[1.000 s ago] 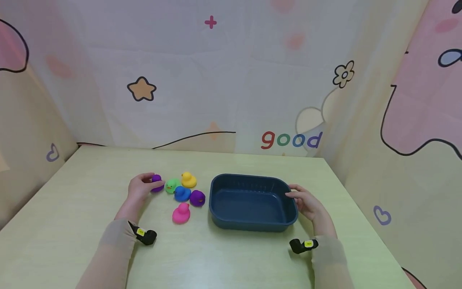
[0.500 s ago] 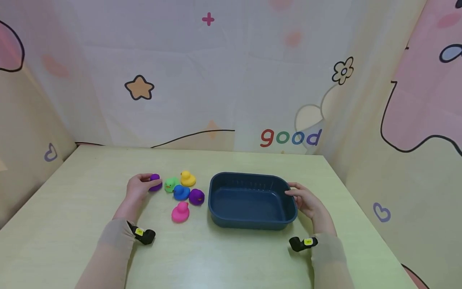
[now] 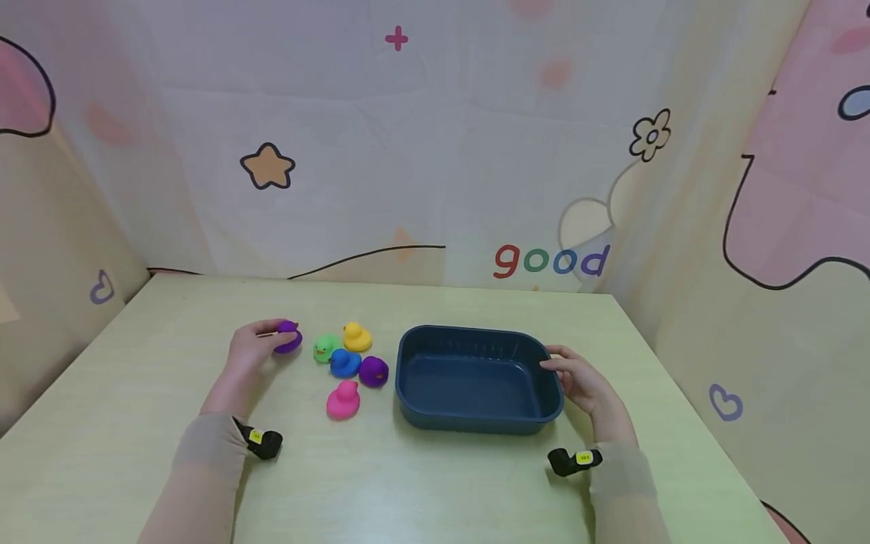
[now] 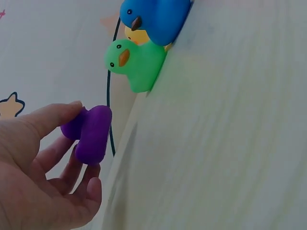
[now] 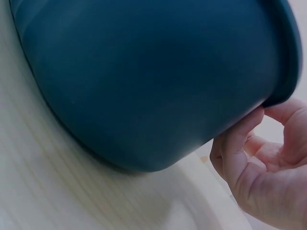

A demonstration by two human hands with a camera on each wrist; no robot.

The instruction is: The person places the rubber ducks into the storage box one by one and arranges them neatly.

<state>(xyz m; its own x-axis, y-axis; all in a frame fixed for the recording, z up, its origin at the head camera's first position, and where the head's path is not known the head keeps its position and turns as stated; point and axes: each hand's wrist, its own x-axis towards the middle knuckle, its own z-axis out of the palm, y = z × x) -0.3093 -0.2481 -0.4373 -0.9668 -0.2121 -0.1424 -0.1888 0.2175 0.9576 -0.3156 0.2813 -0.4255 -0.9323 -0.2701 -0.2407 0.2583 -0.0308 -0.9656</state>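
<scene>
My left hand [image 3: 250,349] pinches a purple rubber duck [image 3: 292,346] on the left side of the table. In the left wrist view, the thumb lies over this duck [image 4: 96,136] and the fingertips hold it from below, with a gap between it and the tabletop. At the right end of a dark blue plastic basin [image 3: 476,389], my right hand [image 3: 579,381] grips the rim. The right wrist view has curled fingers [image 5: 235,148] against the basin's outer wall, the thumb reaching up at the rim. No ducks lie in the basin.
Between the left hand and the basin stand a green duck [image 3: 326,347], a yellow duck [image 3: 356,338], a blue duck [image 3: 345,363], another purple duck [image 3: 374,372] and a pink duck [image 3: 343,402]. A printed cloth [image 3: 435,151] hangs behind the pale table [image 3: 408,491].
My left hand has moved left and slightly back with the purple duck, away from the green duck. My right hand keeps its grip on the basin, which stays in place.
</scene>
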